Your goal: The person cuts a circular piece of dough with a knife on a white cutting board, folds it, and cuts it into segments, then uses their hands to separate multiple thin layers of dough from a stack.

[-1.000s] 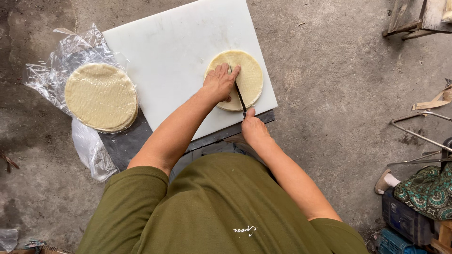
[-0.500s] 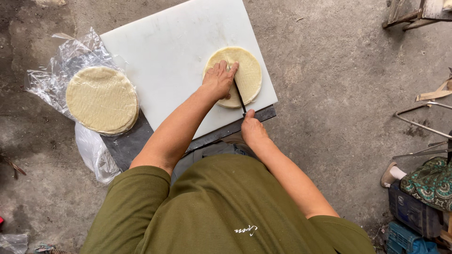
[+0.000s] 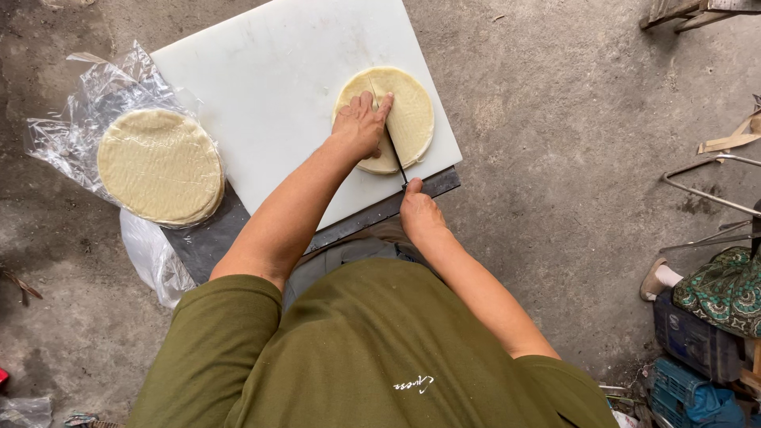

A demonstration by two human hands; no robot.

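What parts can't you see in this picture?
Head view:
- Near part of the round pale flatbread: left hand covers it.
- Knife handle: hidden inside right hand; only the thin dark blade shows.
- White cutting board: top edge cuts it off.

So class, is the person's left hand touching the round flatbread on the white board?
Touching. The head view shows the left hand pressed flat on the flatbread, its fingers overlapping the flatbread's surface beside the knife.

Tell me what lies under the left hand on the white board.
The left hand presses on a round flatbread stack, a knife cutting beside it. The part beneath the palm is hidden.
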